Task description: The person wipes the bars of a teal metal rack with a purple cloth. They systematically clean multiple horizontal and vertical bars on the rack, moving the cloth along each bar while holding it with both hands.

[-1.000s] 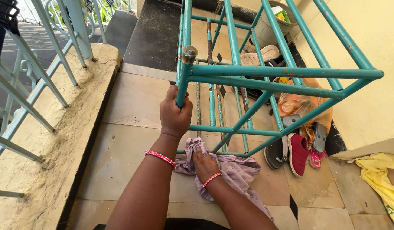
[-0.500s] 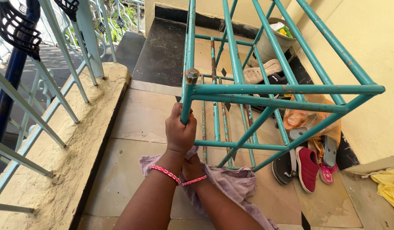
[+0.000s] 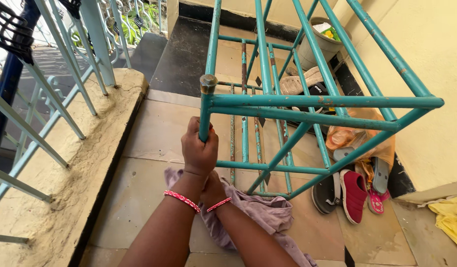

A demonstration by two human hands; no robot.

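A corner post of the teal metal rack [image 3: 307, 106] is gripped by the left hand [image 3: 199, 151]. The purple cloth [image 3: 260, 215] on the floor seems pressed by the mostly hidden right hand [image 3: 213, 190]; its grip cannot be told.

A floor of pale stone tiles [image 3: 154, 133] was seen in bright daylight, bordered farther back by a dark slab [image 3: 181, 54]. On the left a rough concrete kerb [image 3: 75, 173] was topped by a teal metal railing [image 3: 50, 94], with greenery visible beyond it. On the right a cream wall [image 3: 436, 59] was lined with shoes [image 3: 352, 193], a bucket [image 3: 320, 47] and a yellow cloth [image 3: 451, 217].
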